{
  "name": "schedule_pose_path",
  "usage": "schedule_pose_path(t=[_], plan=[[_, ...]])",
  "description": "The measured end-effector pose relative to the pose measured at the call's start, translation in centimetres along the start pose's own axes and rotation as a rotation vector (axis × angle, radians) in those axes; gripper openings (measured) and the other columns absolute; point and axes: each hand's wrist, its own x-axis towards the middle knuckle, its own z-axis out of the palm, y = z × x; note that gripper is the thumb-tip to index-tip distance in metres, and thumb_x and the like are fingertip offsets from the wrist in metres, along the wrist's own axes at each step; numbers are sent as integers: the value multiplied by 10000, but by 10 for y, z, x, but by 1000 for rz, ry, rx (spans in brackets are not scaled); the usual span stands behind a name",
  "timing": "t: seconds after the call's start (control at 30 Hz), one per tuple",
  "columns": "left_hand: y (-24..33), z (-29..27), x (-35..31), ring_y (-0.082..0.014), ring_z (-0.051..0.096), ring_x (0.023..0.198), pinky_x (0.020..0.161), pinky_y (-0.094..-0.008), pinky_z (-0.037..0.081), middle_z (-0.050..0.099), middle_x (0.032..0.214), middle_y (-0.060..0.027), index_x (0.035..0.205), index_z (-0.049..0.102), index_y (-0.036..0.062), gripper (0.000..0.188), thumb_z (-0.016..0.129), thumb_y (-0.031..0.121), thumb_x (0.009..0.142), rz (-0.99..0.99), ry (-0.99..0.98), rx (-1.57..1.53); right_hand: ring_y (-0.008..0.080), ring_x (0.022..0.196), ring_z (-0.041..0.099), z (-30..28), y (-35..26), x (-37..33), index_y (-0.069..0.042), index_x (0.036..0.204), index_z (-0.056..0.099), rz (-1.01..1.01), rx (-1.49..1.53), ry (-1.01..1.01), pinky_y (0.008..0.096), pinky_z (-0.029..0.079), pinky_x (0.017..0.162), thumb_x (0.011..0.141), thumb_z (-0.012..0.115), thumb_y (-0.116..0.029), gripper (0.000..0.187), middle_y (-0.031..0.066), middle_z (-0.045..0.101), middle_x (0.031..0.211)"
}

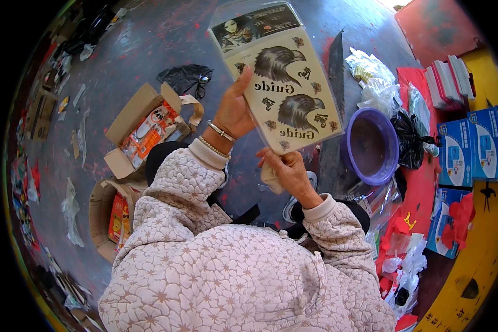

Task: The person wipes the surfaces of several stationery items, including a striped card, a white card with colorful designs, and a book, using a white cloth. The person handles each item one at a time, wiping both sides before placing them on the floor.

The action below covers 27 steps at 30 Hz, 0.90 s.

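My left hand (pixel 235 110) is closed on the left edge of a temporary tattoo sheet (pixel 293 97) in a clear plastic sleeve, thumb over its front. The cream sheet carries dark bird heads and small flowers, with a black printed header at the top. Just below its lower edge my right hand (pixel 290 171) is closed on a small beige piece (pixel 271 178), too covered by the fingers to tell its kind. Whether the right fingertips touch the sleeve is hard to tell. A bracelet (pixel 221 131) circles my left wrist.
An open carton (pixel 122 124) with orange packets and another box (pixel 100 216) stand left. On the right are a purple basin (pixel 346 146), black bag (pixel 410 141), crumpled plastic (pixel 373 77), blue boxes (pixel 454 155) and stacked red-and-white packs (pixel 448 83). Scraps litter the dark floor (pixel 166 33).
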Motion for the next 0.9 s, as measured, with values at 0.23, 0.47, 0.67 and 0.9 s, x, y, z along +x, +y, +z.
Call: schedule_pose_path(t=[0.23,0.47,0.67,0.9], plan=[[-2,-1,-1,-271,519,1083,908,-420,438,499,1215,-139,1265,378,43,522,414,419,904,-8,19,23,59,592,538,1,5,-2,-21,885,642,-3,-55,-29,203,433,513,897,518,-255,265,20,613,701],[-9,1,-1,-240,386,1216,1032,-415,296,430,1289,-147,1286,339,-6,475,415,294,926,-35,1,-2,137,633,594,-43,-23,13,10,928,587,-42,365,193,264,490,575,903,482,-245,276,92,626,771],[-53,1,-7,-229,433,1165,1006,-394,347,442,1260,-116,1262,347,-3,442,347,311,951,-37,106,288,129,587,586,-90,-61,16,9,908,586,-226,415,290,262,496,544,895,490,-215,245,97,622,733],[-63,11,-11,-238,437,1158,1019,-358,322,415,1267,-155,1243,335,-81,580,302,414,942,-30,72,523,132,591,585,-101,-58,20,6,937,579,-251,454,300,259,494,550,902,478,-198,230,104,624,733]])
